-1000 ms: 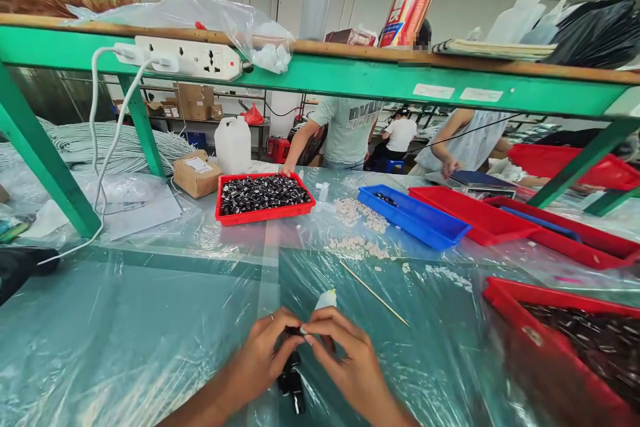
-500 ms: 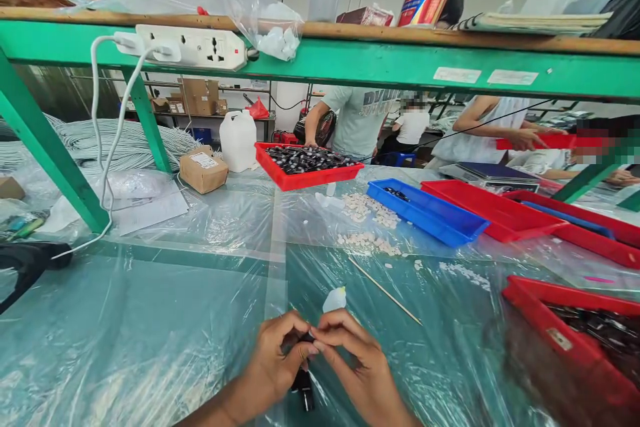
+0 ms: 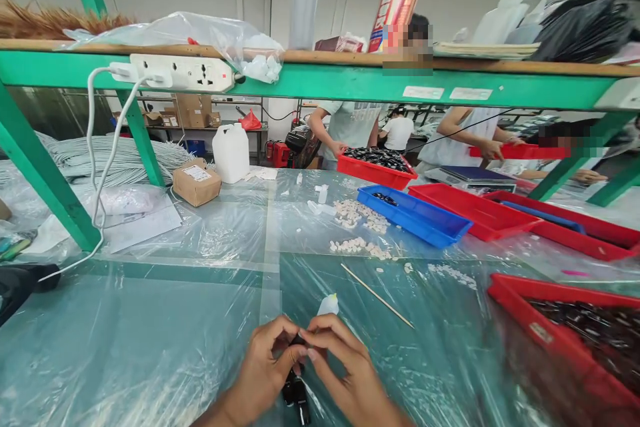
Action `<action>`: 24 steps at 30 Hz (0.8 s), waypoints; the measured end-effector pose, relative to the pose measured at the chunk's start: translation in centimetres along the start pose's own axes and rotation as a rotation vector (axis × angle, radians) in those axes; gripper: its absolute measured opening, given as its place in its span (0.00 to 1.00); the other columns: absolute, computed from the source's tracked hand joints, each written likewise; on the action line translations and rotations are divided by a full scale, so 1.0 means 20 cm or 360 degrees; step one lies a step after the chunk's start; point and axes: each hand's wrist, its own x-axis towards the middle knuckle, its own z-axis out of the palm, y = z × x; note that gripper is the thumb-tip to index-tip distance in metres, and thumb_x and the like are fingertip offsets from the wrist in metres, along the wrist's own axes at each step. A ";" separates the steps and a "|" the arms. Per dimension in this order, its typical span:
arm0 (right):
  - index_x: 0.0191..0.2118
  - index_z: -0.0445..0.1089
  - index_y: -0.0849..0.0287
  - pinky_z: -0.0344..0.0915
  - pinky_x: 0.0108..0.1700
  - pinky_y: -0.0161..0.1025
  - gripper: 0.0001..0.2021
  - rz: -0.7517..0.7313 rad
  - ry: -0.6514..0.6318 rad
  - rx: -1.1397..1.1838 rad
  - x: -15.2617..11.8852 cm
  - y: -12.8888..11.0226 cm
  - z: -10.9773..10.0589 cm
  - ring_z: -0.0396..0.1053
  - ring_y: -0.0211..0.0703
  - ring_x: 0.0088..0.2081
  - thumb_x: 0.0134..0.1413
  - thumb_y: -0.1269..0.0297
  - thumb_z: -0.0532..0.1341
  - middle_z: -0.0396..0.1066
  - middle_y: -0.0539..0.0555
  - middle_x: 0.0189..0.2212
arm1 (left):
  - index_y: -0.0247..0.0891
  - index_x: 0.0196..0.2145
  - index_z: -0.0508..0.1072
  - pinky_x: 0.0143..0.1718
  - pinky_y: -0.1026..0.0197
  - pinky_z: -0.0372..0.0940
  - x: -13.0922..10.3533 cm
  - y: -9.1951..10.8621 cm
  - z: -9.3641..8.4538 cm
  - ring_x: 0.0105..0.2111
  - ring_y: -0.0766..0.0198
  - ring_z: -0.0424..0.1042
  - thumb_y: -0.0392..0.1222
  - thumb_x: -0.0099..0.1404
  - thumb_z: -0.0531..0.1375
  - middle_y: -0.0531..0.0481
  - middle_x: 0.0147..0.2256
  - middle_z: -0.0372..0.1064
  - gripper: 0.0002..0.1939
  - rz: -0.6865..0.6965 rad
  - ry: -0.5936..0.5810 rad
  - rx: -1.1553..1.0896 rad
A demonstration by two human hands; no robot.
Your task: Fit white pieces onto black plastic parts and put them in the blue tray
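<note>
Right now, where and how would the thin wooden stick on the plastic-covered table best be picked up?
Pinch the wooden stick near its middle, coming straight down from above with thumb and finger across its width. It lies flat and alone on the plastic sheet, slanting away from the right hand, with bare sheet on both sides, so probably nothing blocks a top pinch.

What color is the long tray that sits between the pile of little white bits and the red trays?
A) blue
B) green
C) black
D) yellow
A: the blue tray lies on the plastic-covered table, with the little white pieces on one side and a red tray on the other.
</note>
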 end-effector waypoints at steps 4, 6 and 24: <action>0.46 0.75 0.44 0.79 0.41 0.34 0.08 0.0049 -0.0143 0.0057 0.04 -0.01 -0.06 0.79 0.40 0.38 0.66 0.67 0.64 0.76 0.48 0.39 | 0.49 0.41 0.72 0.23 0.67 0.71 0.00 -0.12 0.01 0.23 0.66 0.74 0.50 0.62 0.67 0.61 0.26 0.71 0.12 -0.0067 -0.0022 -0.0059; 0.44 0.74 0.45 0.78 0.39 0.35 0.06 0.0071 -0.0192 0.0070 0.05 -0.01 -0.08 0.77 0.40 0.36 0.66 0.65 0.64 0.76 0.47 0.37 | 0.57 0.50 0.66 0.22 0.67 0.72 0.00 -0.20 0.01 0.23 0.66 0.75 0.47 0.61 0.69 0.62 0.27 0.72 0.22 -0.0064 -0.0023 -0.0124; 0.43 0.79 0.50 0.75 0.33 0.30 0.07 0.0450 -0.0006 0.0360 0.04 0.03 -0.08 0.77 0.37 0.30 0.60 0.60 0.69 0.78 0.47 0.32 | 0.47 0.50 0.66 0.23 0.68 0.71 -0.02 0.01 0.00 0.21 0.67 0.75 0.50 0.65 0.65 0.60 0.24 0.72 0.19 -0.0116 0.0020 0.0076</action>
